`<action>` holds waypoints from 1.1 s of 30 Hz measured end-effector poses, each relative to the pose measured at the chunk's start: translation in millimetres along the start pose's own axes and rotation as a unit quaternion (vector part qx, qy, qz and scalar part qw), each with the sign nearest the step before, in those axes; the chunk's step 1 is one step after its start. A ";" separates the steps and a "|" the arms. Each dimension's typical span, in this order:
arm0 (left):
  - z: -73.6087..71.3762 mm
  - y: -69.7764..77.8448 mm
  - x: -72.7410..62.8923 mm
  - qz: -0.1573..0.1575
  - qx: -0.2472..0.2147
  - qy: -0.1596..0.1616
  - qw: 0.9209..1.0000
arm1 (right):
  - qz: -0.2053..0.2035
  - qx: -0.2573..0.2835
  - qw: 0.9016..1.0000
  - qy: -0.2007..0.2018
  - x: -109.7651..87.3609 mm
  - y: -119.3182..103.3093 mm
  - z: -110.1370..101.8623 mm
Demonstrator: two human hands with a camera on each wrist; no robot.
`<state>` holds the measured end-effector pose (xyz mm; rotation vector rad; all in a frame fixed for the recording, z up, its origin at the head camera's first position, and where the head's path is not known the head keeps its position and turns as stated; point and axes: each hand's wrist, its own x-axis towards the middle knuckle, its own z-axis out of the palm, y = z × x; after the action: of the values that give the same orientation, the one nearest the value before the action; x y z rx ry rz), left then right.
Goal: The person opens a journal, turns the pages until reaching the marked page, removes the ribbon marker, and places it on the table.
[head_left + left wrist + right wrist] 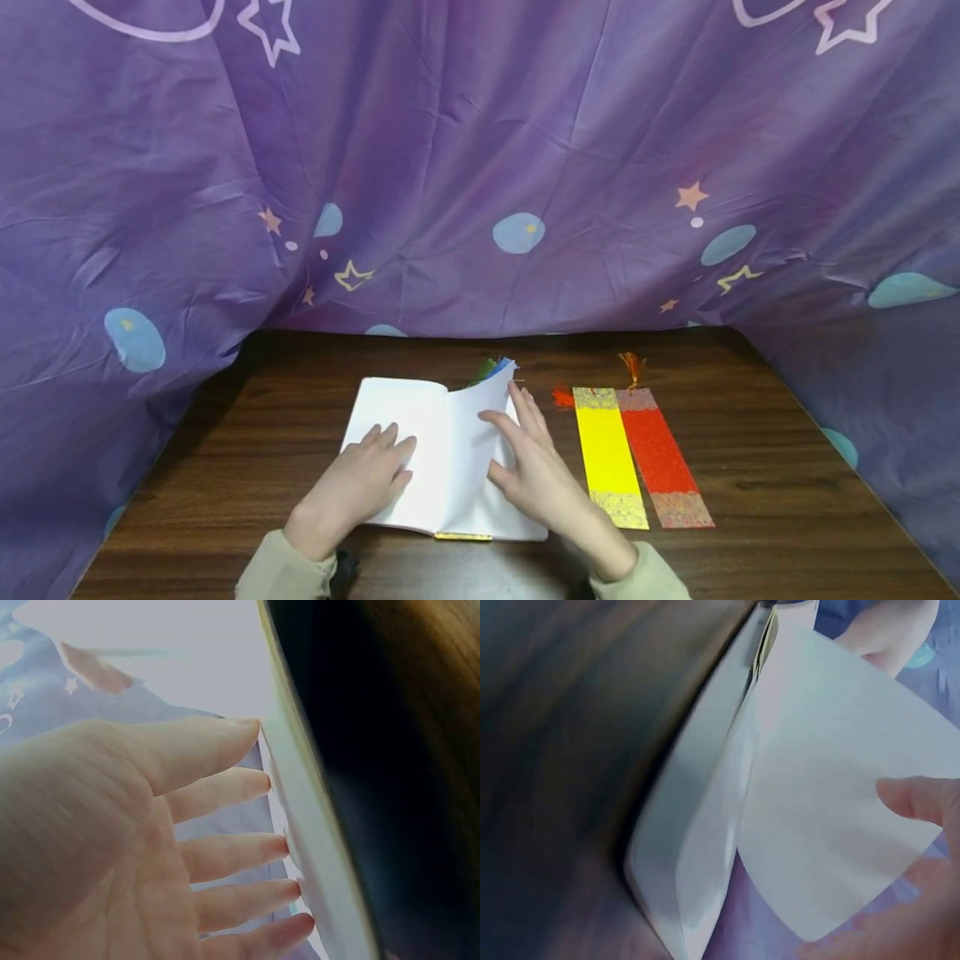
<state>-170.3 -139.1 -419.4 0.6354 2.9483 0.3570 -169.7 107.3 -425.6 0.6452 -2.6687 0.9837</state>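
Note:
An open notebook (408, 492) with blank white pages lies on the table. Flat on its left page rests my left hand (365, 479), fingers spread; the left wrist view shows the fingertips along the page. My right hand (540, 471) is at a raised, curving page (472, 442) on the right side. Its fingers are extended and the thumb stands apart, with the page's edge between them in the right wrist view. Green and blue tassels (501, 365) stick out at the notebook's top. A yellow glittery strip end (462, 537) shows at its bottom edge.
Right of the notebook lie a yellow bookmark (607, 450) and a red bookmark (660, 450), with glittery ends and orange-red tassels. They overlap slightly at the top. A purple patterned cloth (450, 167) hangs behind the brown wooden table (780, 500).

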 end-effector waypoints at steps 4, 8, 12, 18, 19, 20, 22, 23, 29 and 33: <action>-0.6 -0.6 -0.1 -0.001 0.000 0.004 1.000 | 0.036 0.087 0.996 0.004 0.1 -7.4 6.9; -2.5 -2.2 -0.8 0.004 0.008 0.015 1.000 | 0.066 0.186 0.980 -0.011 2.2 -15.5 14.8; -5.8 -3.8 -2.4 0.025 0.018 0.042 0.999 | 0.087 0.249 0.964 -0.042 3.5 -21.7 23.0; -12.0 -8.6 -2.9 0.078 0.051 0.113 0.989 | 0.089 0.256 0.959 -0.079 3.2 -29.1 32.4; -12.8 -9.5 -2.5 0.089 0.056 0.129 0.986 | 0.086 0.256 0.959 -0.084 2.9 -29.9 33.7; -13.6 -10.4 -2.0 0.098 0.056 0.144 0.983 | 0.083 0.254 0.960 -0.089 2.5 -30.7 35.0; -14.3 -12.6 -1.1 0.111 0.050 0.174 0.977 | 0.077 0.248 0.960 -0.100 1.4 -32.5 37.6; -14.6 -13.2 -0.6 0.113 0.042 0.187 0.975 | 0.072 0.245 0.961 -0.103 0.7 -33.3 38.8; -16.4 -12.9 0.6 0.091 -0.011 0.250 0.964 | 0.043 0.213 0.969 -0.115 -3.7 -38.6 43.5; -19.3 -10.2 0.0 0.079 -0.041 0.244 0.966 | 0.038 0.180 0.975 -0.125 -7.1 -41.6 43.6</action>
<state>-177.2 -152.1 -403.3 0.8851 3.3210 0.7461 -146.1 52.7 -437.5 0.7901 -2.7655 1.5243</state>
